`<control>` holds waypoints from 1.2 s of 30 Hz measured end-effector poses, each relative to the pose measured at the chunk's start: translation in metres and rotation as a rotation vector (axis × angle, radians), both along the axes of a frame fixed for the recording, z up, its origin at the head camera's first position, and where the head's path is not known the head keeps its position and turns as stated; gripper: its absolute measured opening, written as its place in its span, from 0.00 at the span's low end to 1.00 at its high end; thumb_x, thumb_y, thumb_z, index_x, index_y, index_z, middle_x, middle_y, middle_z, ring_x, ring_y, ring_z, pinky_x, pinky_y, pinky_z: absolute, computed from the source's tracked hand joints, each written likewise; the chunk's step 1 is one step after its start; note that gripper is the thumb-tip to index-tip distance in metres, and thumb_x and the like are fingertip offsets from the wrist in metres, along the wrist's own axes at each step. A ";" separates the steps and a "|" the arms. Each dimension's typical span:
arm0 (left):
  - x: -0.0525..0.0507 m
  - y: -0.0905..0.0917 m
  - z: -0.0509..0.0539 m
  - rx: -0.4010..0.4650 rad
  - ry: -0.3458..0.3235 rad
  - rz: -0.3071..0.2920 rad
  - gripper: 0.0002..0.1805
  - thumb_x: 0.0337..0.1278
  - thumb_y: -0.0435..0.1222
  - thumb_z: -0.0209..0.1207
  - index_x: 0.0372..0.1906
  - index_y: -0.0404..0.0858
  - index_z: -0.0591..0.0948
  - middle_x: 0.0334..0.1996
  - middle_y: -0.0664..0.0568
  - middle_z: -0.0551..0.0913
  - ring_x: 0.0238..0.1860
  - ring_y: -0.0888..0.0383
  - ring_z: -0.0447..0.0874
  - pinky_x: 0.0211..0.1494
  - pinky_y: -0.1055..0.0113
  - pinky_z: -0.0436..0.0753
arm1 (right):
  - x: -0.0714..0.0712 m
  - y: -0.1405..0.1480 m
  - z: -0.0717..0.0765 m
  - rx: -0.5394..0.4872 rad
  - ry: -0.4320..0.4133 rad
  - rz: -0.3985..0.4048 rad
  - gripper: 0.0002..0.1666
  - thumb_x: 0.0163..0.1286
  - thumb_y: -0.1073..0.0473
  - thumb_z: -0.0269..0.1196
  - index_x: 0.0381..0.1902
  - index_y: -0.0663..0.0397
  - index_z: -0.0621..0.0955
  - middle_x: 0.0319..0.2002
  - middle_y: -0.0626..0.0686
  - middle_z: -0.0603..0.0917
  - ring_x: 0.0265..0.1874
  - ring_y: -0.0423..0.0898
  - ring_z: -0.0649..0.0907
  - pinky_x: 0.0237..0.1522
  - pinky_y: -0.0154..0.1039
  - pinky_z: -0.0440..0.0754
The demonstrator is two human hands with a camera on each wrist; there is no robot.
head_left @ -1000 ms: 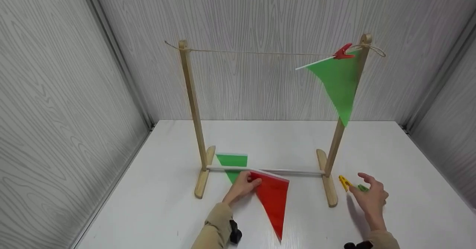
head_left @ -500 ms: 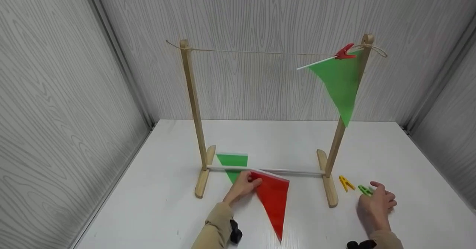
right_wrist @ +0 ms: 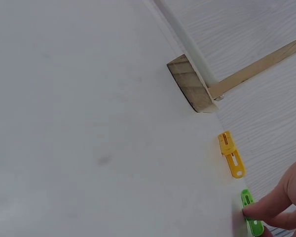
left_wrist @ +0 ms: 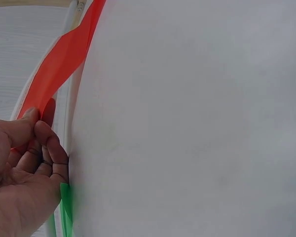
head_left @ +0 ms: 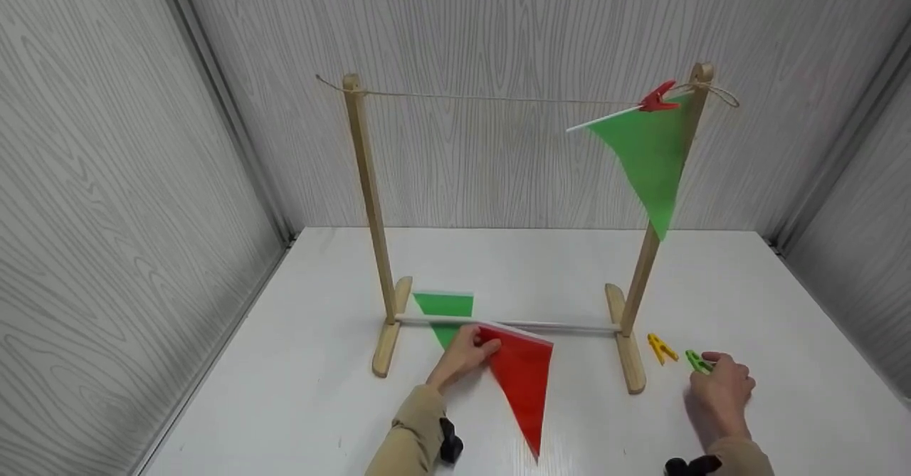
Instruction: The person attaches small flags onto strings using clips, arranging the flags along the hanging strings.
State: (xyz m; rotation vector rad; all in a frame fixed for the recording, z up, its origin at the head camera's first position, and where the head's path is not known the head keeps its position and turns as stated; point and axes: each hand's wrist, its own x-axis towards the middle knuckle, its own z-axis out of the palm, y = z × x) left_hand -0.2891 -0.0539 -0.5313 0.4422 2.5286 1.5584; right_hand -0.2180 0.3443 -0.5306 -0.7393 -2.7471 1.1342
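Note:
My left hand [head_left: 464, 355] pinches a red triangular pennant [head_left: 523, 383] by its white-edged top, and the pennant's point hangs toward the front. In the left wrist view the thumb presses the red pennant [left_wrist: 59, 64] against the fingers. Behind that hand lies a green pennant [head_left: 447, 305], partly hidden by the stand's bottom rod. On the right, my right hand [head_left: 722, 390] is down at a green clothespin [head_left: 697, 361]. The right wrist view has thumb and finger at either side of the green clothespin [right_wrist: 247, 198]. A yellow clothespin [head_left: 662, 348] lies just to its left.
A wooden stand with a left post [head_left: 370, 198], a right post [head_left: 640, 284] and a white bottom rod [head_left: 548, 325] spans the table [head_left: 285, 390]. String [head_left: 491, 97] joins the post tops. A red clothespin [head_left: 657, 99] holds another green pennant [head_left: 648, 156] near the right post.
The right hand has passed from beside the yellow clothespin to the green one, lowering and closing its fingers on it. The left hand and red pennant have stayed in place.

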 end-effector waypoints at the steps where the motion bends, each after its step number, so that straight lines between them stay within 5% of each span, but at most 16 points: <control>1: 0.000 0.000 0.000 0.004 -0.006 0.000 0.10 0.68 0.35 0.61 0.47 0.33 0.83 0.39 0.46 0.84 0.38 0.60 0.73 0.48 0.66 0.77 | 0.000 0.000 -0.001 -0.002 0.012 0.007 0.33 0.60 0.69 0.48 0.65 0.78 0.66 0.59 0.82 0.63 0.60 0.78 0.61 0.61 0.67 0.62; 7: 0.000 0.000 0.000 0.024 -0.014 -0.008 0.10 0.68 0.34 0.61 0.48 0.33 0.83 0.39 0.47 0.84 0.38 0.59 0.73 0.46 0.67 0.76 | 0.000 -0.008 -0.005 -0.102 0.141 -0.004 0.28 0.68 0.70 0.47 0.65 0.78 0.69 0.61 0.79 0.67 0.61 0.71 0.68 0.62 0.62 0.68; 10: 0.001 0.000 0.001 0.026 -0.013 -0.009 0.10 0.68 0.34 0.60 0.49 0.33 0.83 0.40 0.47 0.84 0.39 0.58 0.73 0.48 0.65 0.76 | -0.001 -0.011 -0.006 -0.205 0.171 -0.063 0.24 0.74 0.66 0.51 0.65 0.71 0.73 0.61 0.71 0.73 0.55 0.60 0.75 0.52 0.46 0.76; 17: 0.001 0.001 0.001 0.018 -0.015 -0.008 0.12 0.69 0.35 0.60 0.51 0.34 0.83 0.44 0.45 0.86 0.42 0.58 0.75 0.53 0.62 0.78 | -0.002 -0.015 -0.005 -0.391 0.274 -0.144 0.24 0.72 0.60 0.62 0.63 0.66 0.77 0.63 0.60 0.76 0.40 0.27 0.75 0.39 0.14 0.73; 26: 0.001 0.000 0.000 0.022 0.004 -0.016 0.12 0.69 0.34 0.60 0.53 0.34 0.82 0.45 0.45 0.86 0.44 0.56 0.76 0.57 0.56 0.79 | -0.004 -0.021 -0.002 -0.565 0.317 -0.109 0.29 0.77 0.51 0.58 0.66 0.66 0.75 0.38 0.25 0.80 0.40 0.19 0.78 0.44 0.14 0.76; 36: 0.001 0.000 0.001 0.037 -0.065 0.023 0.11 0.68 0.36 0.61 0.49 0.34 0.82 0.41 0.47 0.85 0.39 0.58 0.75 0.50 0.64 0.78 | -0.006 -0.030 0.000 -0.763 0.442 -0.012 0.18 0.76 0.52 0.58 0.52 0.59 0.85 0.36 0.31 0.86 0.41 0.26 0.85 0.50 0.22 0.82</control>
